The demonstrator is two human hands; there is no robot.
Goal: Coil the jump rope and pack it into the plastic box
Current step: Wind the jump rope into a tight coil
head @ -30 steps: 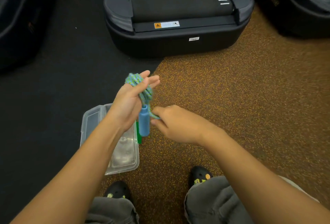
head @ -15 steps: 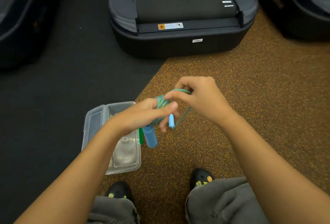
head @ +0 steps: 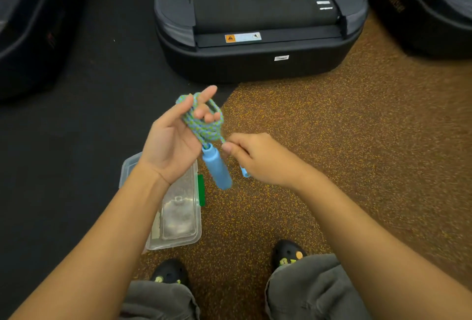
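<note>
A black treadmill point(head: 258, 21) fills the top of the view, its rear end facing the person, with an orange-and-white warning label point(head: 243, 37) on the end cover. Two more dark machines sit at the far left point(head: 30, 26) and far right point(head: 421, 5) edges. The floor is split: black matting point(head: 76, 128) on the left, brown speckled rubber flooring point(head: 344, 141) on the right. The person's grey trouser legs point(head: 314, 291) and black clogs point(head: 287, 256) show at the bottom. On the floor by the left foot, across the seam between the two floorings, lies the clear plastic box point(head: 178, 217), lid open toward the left and a green latch point(head: 201, 189) on its right edge; its inside looks empty, though glare on the plastic makes that hard to confirm. Above the box the left hand point(head: 171, 146) is raised palm up, its fingers spread and threaded through several loops of the blue-green braided jump rope point(head: 204, 125), so the coil hangs on the fingers rather than in a closed fist. One light blue handle point(head: 217, 169) dangles from the coil, tilted, just right of the palm. The right hand point(head: 263, 161) is closed in a pinch on the free strand of rope just beside that handle, and the second blue handle point(head: 244, 171) peeks out below its fingers.
</note>
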